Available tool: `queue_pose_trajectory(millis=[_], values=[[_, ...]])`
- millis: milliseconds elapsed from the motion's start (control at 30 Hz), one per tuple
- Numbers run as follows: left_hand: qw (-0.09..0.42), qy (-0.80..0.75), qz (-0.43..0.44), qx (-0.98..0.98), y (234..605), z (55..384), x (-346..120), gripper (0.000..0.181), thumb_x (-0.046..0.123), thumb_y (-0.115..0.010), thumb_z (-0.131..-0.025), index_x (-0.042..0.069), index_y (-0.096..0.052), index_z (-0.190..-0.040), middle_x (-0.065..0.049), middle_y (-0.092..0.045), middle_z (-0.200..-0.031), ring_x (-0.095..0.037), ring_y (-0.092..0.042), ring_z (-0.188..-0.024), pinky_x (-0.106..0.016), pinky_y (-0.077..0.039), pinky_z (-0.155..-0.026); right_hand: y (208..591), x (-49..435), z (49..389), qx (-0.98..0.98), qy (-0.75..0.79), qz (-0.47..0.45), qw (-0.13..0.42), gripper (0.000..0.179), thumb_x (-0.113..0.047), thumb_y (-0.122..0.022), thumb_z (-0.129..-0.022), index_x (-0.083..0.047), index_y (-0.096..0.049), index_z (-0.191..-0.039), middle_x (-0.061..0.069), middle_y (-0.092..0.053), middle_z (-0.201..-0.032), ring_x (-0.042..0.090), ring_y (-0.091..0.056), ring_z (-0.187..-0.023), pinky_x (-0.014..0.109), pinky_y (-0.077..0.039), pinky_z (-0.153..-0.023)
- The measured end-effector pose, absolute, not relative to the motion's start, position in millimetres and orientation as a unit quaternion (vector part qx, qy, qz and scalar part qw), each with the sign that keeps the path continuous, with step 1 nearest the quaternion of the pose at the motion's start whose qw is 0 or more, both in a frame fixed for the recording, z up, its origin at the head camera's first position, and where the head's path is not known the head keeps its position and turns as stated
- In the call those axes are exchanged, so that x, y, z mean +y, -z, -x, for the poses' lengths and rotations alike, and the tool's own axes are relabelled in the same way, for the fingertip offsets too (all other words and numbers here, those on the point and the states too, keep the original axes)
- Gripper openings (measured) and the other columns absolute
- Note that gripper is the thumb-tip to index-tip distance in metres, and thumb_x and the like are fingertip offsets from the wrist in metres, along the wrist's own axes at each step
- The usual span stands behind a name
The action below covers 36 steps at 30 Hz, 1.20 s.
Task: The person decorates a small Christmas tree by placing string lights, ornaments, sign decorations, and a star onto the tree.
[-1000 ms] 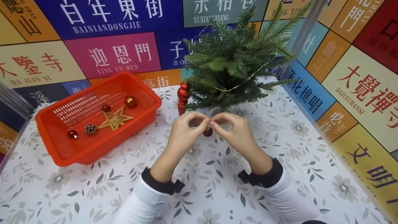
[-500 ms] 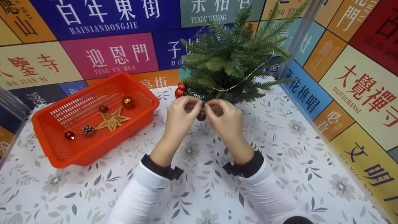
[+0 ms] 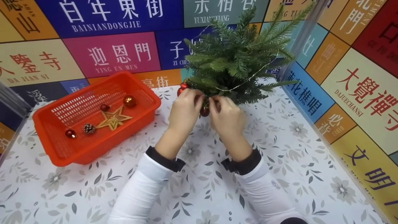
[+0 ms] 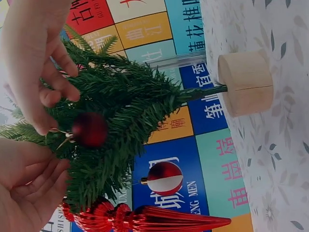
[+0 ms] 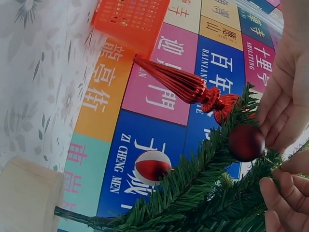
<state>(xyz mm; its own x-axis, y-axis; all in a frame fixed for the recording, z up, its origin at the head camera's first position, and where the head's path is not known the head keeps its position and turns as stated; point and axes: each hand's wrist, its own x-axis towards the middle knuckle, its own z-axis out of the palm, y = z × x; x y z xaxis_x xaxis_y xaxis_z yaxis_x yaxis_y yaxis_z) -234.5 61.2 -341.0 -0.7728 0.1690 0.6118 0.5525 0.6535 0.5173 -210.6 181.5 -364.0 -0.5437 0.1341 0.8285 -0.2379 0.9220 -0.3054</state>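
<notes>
A dark red Christmas ball (image 3: 204, 111) hangs at the front of a small artificial Christmas tree (image 3: 236, 59), between my two hands. Its thin gold cord shows in the left wrist view, running from the ball's cap to the fingertips of both hands. My left hand (image 3: 185, 107) pinches one side of the cord, and my right hand (image 3: 227, 118) pinches the other. The ball (image 4: 90, 129) overlaps the lower branches in the left wrist view. Just left of my left hand hangs a shiny red spire ornament (image 5: 178, 82), mostly hidden in the head view.
Left on the floral tablecloth stands a red plastic basket (image 3: 136, 123) holding a gold star (image 3: 115, 119), a pinecone (image 3: 89, 128) and several balls. A red-and-white ball (image 4: 165, 178) hangs low on the tree, above its wooden base (image 4: 246, 83). Printed panels rise behind.
Both hands have moved forward toward the tree, carrying the dark red ball up against its lower front branches. The basket and its contents stay as they were.
</notes>
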Motion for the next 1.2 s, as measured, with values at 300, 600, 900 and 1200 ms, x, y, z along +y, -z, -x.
queue_pose_trajectory(millis=[300, 600, 900, 1200], values=[[0.185, 0.374, 0.205, -0.885, 329.6, 242.3, 60.4, 0.015, 0.011, -0.059, -0.096, 0.002, -0.07, -0.1, -0.014, -0.069, -0.1, -0.027, -0.065, -0.097, -0.035, -0.053, -0.087, 362.7, 182.3, 212.0, -0.857, -0.178, -0.03, 0.483, 0.018, -0.019, -0.066, -0.09, -0.003, -0.071, -0.085, 0.007, -0.068, -0.068, 0.018, -0.053, -0.044, 0.027, -0.041, -0.038], [0.17, 0.384, 0.193, -0.887, 329.1, 246.8, 66.7, 0.019, 0.016, -0.058, -0.097, 0.003, -0.07, -0.104, -0.013, -0.07, -0.102, -0.026, -0.066, -0.096, -0.035, -0.053, -0.084, 363.7, 183.6, 212.9, -0.86, -0.179, -0.019, 0.478, 0.021, -0.021, -0.066, -0.09, -0.002, -0.071, -0.083, 0.008, -0.068, -0.065, 0.021, -0.055, -0.044, 0.03, -0.043, -0.039], [0.072, 0.456, 0.177, -0.869, 329.5, 250.3, 65.0, 0.02, 0.017, -0.056, -0.098, 0.003, -0.068, -0.108, -0.011, -0.071, -0.094, -0.017, -0.068, -0.074, -0.027, -0.055, -0.066, 367.4, 188.1, 212.0, -0.86, -0.176, -0.026, 0.478, 0.02, -0.017, -0.066, -0.089, 0.0, -0.07, -0.08, 0.01, -0.067, -0.063, 0.022, -0.055, -0.043, 0.03, -0.043, -0.039], [0.044, 0.447, 0.184, -0.874, 333.6, 249.3, 58.7, 0.019, 0.014, -0.056, -0.098, 0.002, -0.068, -0.107, -0.012, -0.071, -0.099, -0.018, -0.069, -0.078, -0.027, -0.056, -0.068, 374.5, 191.2, 208.3, -0.866, -0.17, -0.055, 0.466, 0.019, -0.02, -0.068, -0.088, -0.001, -0.073, -0.085, 0.012, -0.073, -0.074, 0.021, -0.061, -0.048, 0.028, -0.044, -0.04]])
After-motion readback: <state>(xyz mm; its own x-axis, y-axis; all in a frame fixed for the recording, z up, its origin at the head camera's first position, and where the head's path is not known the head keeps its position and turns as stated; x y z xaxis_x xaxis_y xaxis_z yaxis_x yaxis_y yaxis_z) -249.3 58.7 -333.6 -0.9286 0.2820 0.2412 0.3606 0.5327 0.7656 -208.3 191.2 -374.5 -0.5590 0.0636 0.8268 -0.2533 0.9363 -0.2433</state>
